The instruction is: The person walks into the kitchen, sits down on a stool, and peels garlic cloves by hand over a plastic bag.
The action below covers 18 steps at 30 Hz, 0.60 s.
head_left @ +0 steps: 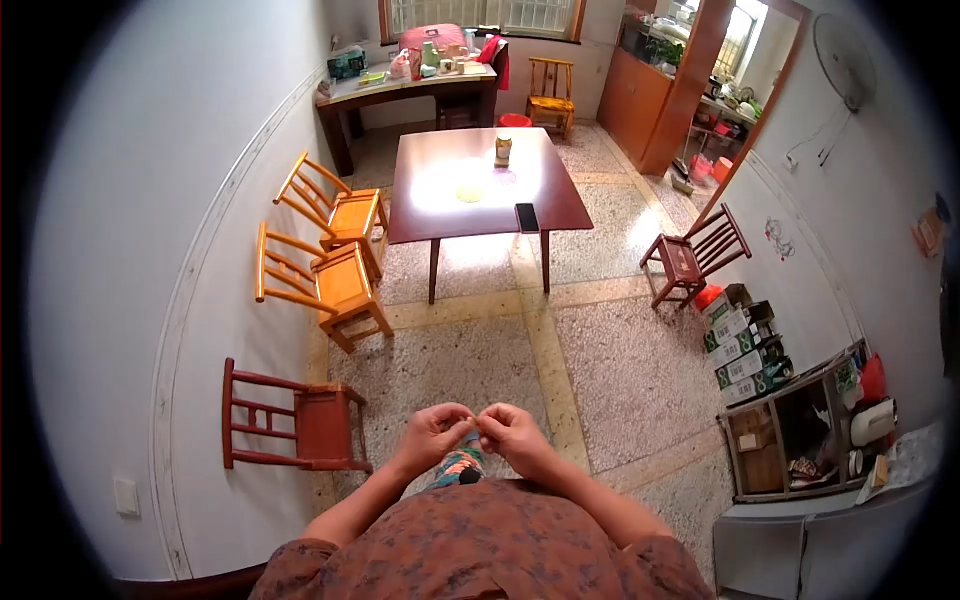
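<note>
My left hand [436,432] and my right hand [512,438] meet in front of my body, fingers and thumbs pinched together. Their fingertips come close to touching; whatever lies between them is too small to make out. Just below them shows a patch of brightly patterned cloth [461,463], partly hidden by the hands and my brown patterned top [470,540]. Farther off stands a dark red table [420,205], bearing a jar [503,151] with a yellowish lid and a black phone [527,218] by its near edge.
Two orange wooden chairs [345,280] and a red-brown chair [330,425] line the left wall. On the right are a dark chair [682,262], stacked cartons [738,345] and a cabinet [760,445]. A cluttered desk [400,91] stands at the back.
</note>
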Available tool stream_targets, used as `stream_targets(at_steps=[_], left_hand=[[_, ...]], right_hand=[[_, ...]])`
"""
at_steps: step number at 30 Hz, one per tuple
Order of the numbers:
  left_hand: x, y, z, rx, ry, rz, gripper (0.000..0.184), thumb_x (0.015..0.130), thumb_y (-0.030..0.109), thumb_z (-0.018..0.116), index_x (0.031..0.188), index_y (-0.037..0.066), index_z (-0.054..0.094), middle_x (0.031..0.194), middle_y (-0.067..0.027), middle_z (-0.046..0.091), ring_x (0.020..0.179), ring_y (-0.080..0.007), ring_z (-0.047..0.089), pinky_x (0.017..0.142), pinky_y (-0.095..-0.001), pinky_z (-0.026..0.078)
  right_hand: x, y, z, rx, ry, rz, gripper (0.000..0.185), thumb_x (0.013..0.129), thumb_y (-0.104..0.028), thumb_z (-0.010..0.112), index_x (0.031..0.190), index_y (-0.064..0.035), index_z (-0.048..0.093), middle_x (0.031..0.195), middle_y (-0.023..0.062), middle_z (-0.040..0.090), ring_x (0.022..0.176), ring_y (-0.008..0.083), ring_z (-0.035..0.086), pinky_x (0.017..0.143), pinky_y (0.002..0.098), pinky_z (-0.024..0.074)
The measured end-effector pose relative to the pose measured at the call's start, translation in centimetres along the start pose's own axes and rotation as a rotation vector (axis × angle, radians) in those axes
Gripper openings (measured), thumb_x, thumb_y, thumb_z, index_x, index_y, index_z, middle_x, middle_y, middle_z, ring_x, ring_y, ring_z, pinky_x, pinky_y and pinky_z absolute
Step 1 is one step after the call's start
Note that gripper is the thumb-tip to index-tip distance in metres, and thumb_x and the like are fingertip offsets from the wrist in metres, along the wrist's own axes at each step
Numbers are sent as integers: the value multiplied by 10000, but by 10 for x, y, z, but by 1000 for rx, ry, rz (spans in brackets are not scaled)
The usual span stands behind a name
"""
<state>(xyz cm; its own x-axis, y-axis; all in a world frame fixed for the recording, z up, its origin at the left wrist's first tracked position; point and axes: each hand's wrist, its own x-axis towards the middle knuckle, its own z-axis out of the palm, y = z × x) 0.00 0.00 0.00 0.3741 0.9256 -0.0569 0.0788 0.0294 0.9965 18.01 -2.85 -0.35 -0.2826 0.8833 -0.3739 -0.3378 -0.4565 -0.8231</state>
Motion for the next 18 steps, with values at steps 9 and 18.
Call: stream_targets(at_steps=[9, 18], left_hand=[[203, 11, 83, 110, -184, 94, 100, 843, 87, 647, 906, 9, 651, 717, 5, 607, 645, -41, 525, 571, -220, 457], [384, 35, 185, 200, -457, 317, 110, 805, 106, 690, 882, 39, 649, 700, -76, 604, 617, -132, 573, 557, -282, 459]], right_hand=[[76, -93, -144, 76, 214, -88, 129, 928, -160, 559, 915, -33, 575, 725, 15, 567, 607, 102, 540, 551, 230, 443], [102, -186, -276, 223, 460, -167, 98, 911, -120, 577, 890, -25, 581, 746, 33, 578, 626, 111, 543, 562, 247, 451]])
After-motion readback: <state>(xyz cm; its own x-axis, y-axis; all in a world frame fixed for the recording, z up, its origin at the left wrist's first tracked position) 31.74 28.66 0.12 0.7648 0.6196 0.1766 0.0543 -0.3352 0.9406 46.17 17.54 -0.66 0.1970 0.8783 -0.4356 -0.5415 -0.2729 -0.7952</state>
